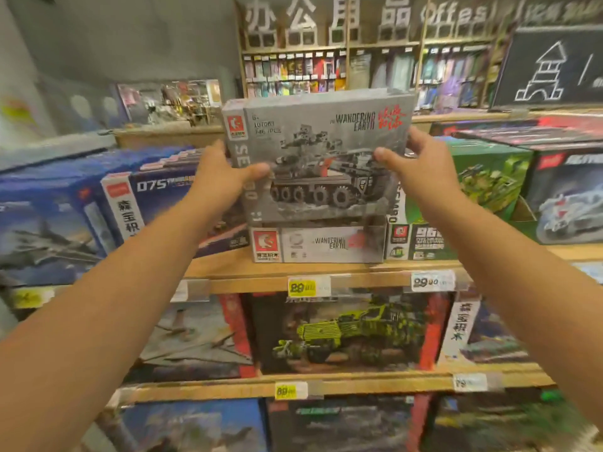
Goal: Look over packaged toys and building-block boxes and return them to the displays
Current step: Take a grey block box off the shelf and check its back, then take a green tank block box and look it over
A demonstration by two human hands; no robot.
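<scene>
In the middle of the frame the person holds a grey building-block box (321, 154) upright by its two short sides, its front printed with a wheeled armoured vehicle and the words "The Wandering Earth". The left hand (225, 177) grips the box's left edge, thumb pressed across the front and the fingers hidden behind it; the right hand (414, 164) grips the right edge the same way, thumb on the front, fingers curled round the back. The box hangs just above a second grey box (318, 244) of the same series, which lies flat on the wooden shelf (228, 269); whether the two touch cannot be told. To the left stands a blue box (146, 203) marked 075, to the right a green box (489, 181). A yellow price tag (301, 286) sits on the shelf edge below.
</scene>
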